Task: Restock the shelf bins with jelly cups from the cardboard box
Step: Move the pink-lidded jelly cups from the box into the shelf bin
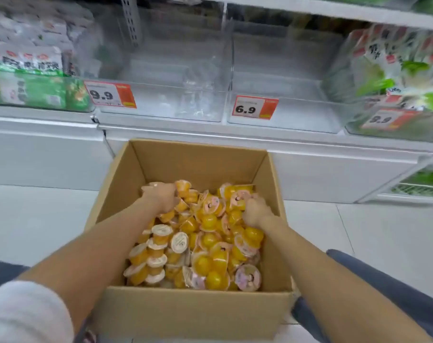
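Open brown cardboard box point(193, 315) sits on the white tiled floor point(37, 219) right in front of the person. It is part filled with a loose heap of small yellow plastic jelly cups point(205, 243) with pale peel-off lids, lying every way up. Both hands are down in the far half of the heap, well apart. The left hand point(161, 196) has its fingers curled round a few cups at the far left. The right hand point(256, 212) is fisted on a clutch of cups at the right side. Risks: the handfuls look overfull, so cups at the edge of either grip could slip out on the lift and roll across the floor. Squeezing hard could dent a soft cup or pop a lid. Beyond the box is the white shelf ledge point(235, 137), then two clear plastic shelf bins, the 9.9-tagged bin point(161, 115) and the 6.9-tagged bin point(304, 120), with no yellow cups visible in either. Their front lips stand up, so a low swing could knock cups loose against them. Which price goes with this product can't be told, so a wrong-bin drop is possible.
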Motion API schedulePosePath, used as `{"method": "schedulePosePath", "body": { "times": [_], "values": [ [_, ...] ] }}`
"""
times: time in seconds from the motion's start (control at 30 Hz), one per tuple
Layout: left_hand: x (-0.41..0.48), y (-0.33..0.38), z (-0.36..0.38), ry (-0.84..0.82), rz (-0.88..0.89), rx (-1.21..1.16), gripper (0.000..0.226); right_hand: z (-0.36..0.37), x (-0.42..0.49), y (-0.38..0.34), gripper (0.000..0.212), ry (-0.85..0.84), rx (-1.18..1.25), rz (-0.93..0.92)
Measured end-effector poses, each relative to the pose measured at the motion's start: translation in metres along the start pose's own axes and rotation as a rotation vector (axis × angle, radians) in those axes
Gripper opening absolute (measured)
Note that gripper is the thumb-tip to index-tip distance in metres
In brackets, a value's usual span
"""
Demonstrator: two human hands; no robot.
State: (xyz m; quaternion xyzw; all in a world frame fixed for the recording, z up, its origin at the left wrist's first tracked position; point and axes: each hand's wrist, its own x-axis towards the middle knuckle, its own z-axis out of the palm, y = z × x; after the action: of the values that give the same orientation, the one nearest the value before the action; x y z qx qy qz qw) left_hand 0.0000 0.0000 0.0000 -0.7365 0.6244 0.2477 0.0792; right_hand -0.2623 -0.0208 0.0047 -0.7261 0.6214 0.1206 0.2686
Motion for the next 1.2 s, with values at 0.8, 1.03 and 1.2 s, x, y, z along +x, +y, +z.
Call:
{"method": "schedulePosePath", "body": {
  "times": [0.8,1.03,1.2],
  "values": [
    [0.128,0.088,0.105,-0.003,0.127,-0.037,0.067,0.017,0.079,0.011,0.052,0.171,0.208,0.108],
    [0.083,0.084,0.012,0.200,0.215,-0.492,0.047,-0.048,0.047,-0.002,0.064,0.319,0.183,-0.200],
    [0.033,0.104,-0.066,0.366,0.313,-0.661,0.045,-0.107,0.015,-0.018,0.057,0.550,0.093,-0.432]
  ]
}}
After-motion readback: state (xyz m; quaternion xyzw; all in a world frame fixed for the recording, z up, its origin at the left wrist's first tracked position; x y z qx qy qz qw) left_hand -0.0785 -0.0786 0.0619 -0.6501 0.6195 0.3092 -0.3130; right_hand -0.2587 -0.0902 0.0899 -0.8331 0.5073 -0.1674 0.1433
